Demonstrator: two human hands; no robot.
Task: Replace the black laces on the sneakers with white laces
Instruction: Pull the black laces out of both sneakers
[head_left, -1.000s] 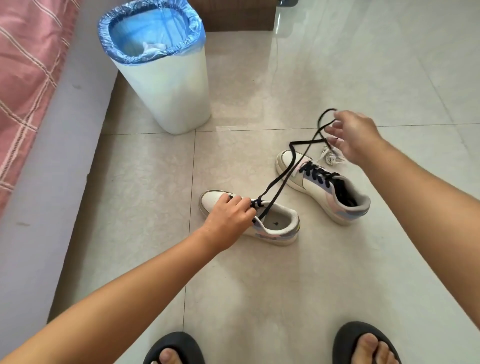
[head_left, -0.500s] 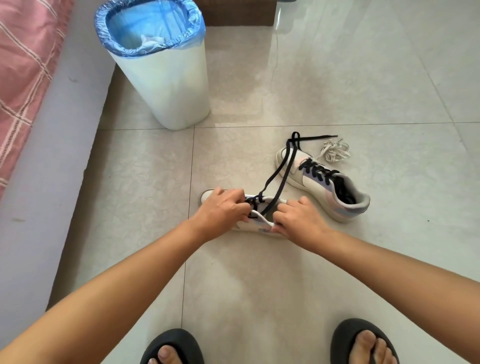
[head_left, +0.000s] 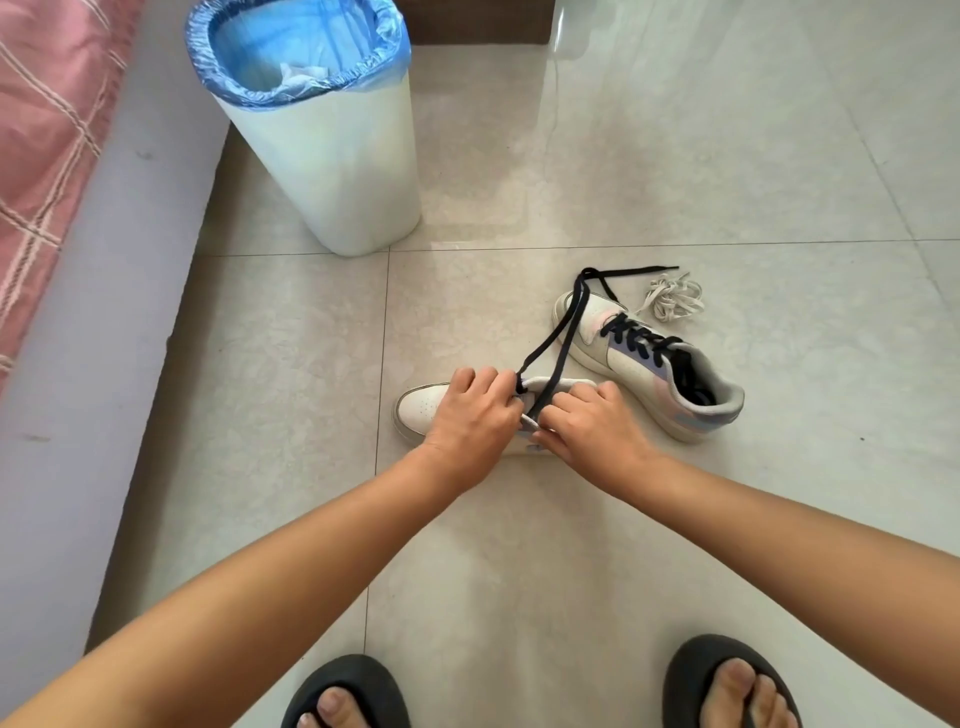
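Note:
Two white sneakers lie on the tiled floor. The near sneaker (head_left: 423, 408) is mostly covered by my hands. My left hand (head_left: 475, 415) grips its upper at the eyelets, fingers curled. My right hand (head_left: 587, 428) pinches the loosened black lace (head_left: 563, 332) where it leaves the shoe. That lace trails up and away over the toe of the far sneaker (head_left: 670, 374), ending on the floor. The far sneaker keeps its black lace threaded. A bundle of white laces (head_left: 672, 304) lies just beyond it.
A white bin with a blue bag (head_left: 322, 130) stands at the back left. A bed edge with pink checked bedding (head_left: 47, 156) runs along the left. My feet in black sandals (head_left: 348, 693) are at the bottom.
My right hand let the raised lace drop and came down to the near sneaker beside my left hand. The pulled-out lace now lies slack across the far sneaker's toe.

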